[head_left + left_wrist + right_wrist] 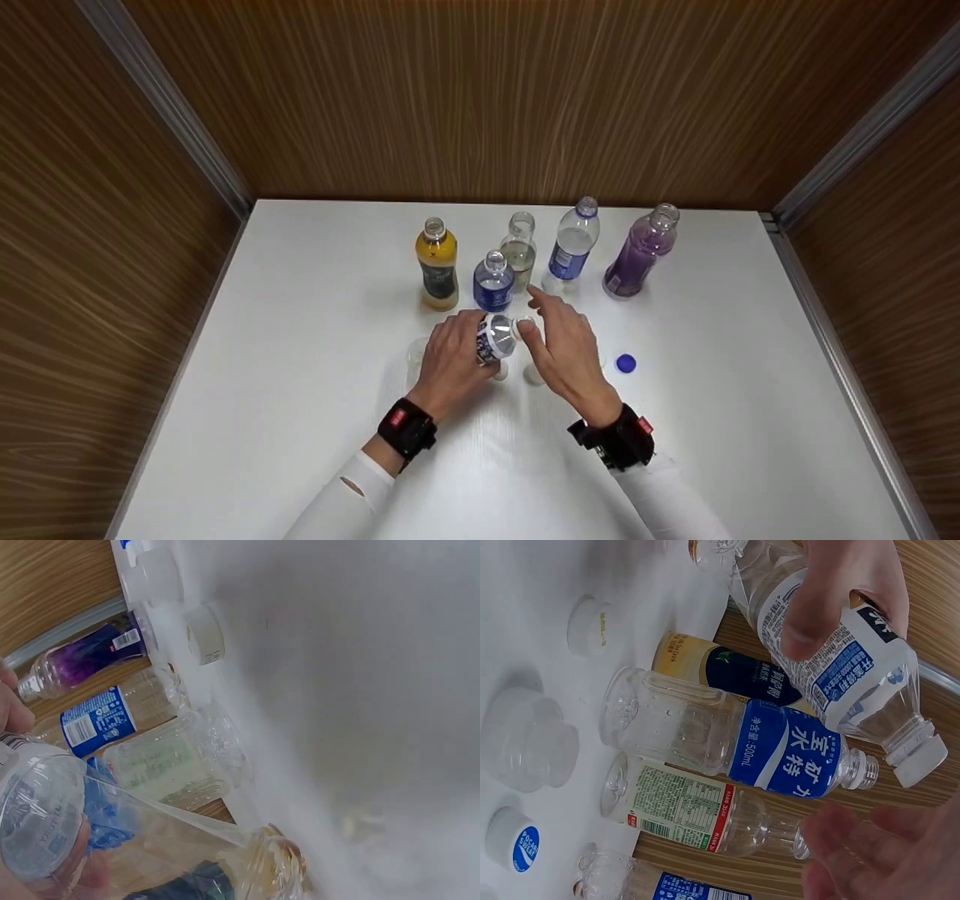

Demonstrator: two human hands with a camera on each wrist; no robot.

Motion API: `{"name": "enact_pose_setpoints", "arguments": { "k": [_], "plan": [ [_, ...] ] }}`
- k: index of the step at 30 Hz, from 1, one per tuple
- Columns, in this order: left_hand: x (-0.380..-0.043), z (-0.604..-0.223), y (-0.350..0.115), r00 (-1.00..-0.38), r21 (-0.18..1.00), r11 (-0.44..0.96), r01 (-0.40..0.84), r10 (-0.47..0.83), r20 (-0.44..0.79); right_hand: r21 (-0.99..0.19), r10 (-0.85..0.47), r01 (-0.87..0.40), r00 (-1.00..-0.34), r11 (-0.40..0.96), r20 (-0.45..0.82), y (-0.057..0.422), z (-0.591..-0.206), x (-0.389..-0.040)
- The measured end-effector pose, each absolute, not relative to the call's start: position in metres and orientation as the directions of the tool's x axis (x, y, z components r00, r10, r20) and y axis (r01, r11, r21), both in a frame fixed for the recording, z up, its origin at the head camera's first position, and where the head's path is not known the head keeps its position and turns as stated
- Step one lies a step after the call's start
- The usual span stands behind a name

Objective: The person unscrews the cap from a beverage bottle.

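My left hand point(448, 358) grips a clear plastic bottle point(821, 652) around its label. The bottle is tilted, its neck toward the right, with a white cap point(916, 761) on its mouth. Close by that cap is my right hand point(567, 351), its fingers loosely spread and holding nothing. In the right wrist view a gap shows between those fingers and the cap. Just behind the hands stands an uncapped blue-labelled bottle point(493, 286), and past it an uncapped bottle with a pale green label point(679, 804).
An uncapped yellow tea bottle point(437, 266) stands at the left of the row. Another blue-labelled bottle point(574, 241) and a purple bottle point(640, 253) stand at the right, both uncapped. A blue cap point(626, 363) and several white caps, one marked Pocari Sweat point(514, 840), lie on the table.
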State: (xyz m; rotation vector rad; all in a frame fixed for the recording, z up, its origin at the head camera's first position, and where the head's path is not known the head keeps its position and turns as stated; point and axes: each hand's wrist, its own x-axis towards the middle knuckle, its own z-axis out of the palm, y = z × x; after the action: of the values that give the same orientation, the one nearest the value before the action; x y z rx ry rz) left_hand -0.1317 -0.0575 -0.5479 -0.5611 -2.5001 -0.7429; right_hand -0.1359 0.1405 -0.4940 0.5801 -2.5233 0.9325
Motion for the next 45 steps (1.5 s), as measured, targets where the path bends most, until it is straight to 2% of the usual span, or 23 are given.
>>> {"name": "enact_pose_setpoints", "arguments": {
  "k": [6, 13, 31, 40, 45],
  "plan": [
    [-0.132, -0.546, -0.054, -0.79, 0.373, 0.773, 0.512, 0.254, 0.558, -0.445, -0.201, -0.51, -0.793, 0.736, 0.575, 0.137, -0.492, -0.136],
    [-0.132, -0.545, -0.053, -0.789, 0.369, 0.776, 0.511, 0.253, 0.559, -0.443, -0.23, -0.578, -0.749, 0.685, 0.622, 0.137, -0.493, -0.136],
    [-0.131, -0.549, -0.054, -0.807, 0.447, 0.737, 0.507, 0.224, 0.547, -0.448, -0.379, -0.657, -0.734, 0.606, 0.564, 0.146, -0.49, -0.135],
    [-0.13, -0.548, -0.055, -0.811, 0.456, 0.735, 0.501, 0.216, 0.543, -0.442, -0.454, -0.706, -0.701, 0.554, 0.55, 0.151, -0.493, -0.134],
    [-0.13, -0.548, -0.055, -0.822, 0.456, 0.744, 0.489, 0.216, 0.527, -0.493, -0.419, -0.661, -0.745, 0.566, 0.518, 0.151, -0.491, -0.133]
  ]
}}
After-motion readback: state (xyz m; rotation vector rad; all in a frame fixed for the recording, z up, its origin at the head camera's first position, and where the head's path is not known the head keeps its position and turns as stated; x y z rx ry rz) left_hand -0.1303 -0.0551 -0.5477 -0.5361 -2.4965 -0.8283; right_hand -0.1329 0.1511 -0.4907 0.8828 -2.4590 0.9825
